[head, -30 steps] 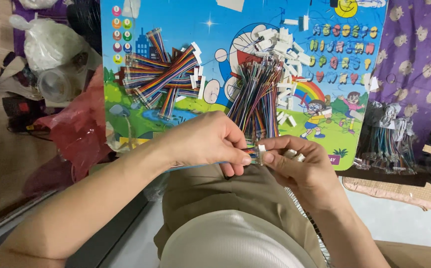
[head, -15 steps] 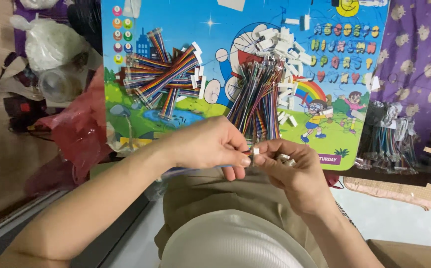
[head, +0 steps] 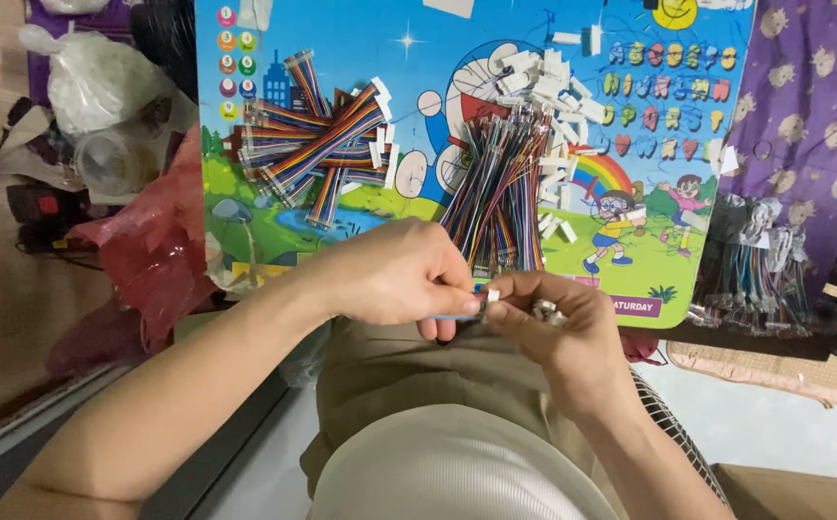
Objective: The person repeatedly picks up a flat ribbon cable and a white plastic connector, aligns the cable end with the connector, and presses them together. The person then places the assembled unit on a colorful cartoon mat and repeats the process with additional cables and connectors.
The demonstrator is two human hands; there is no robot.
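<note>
Centrally, a small white connector (head: pixel 492 296) is pinched between the fingers of the left hand (head: pixel 401 277) and right hand (head: pixel 558 325), both clamped on it, above the lap. Just beyond lies a bright cartoon-printed tabletop (head: pixel 409 39) carrying 2 heaps: rainbow ribbon cables (head: pixel 317 144) and thin coloured wires (head: pixel 500 188). A red plastic bag (head: pixel 149 250) sits left.

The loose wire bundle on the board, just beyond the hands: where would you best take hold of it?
Grip the wire bundle around its narrow near end, coming from the person's side. There the strands lie gathered, close to the left hand and right hand; the far end fans out among white connectors.
</note>
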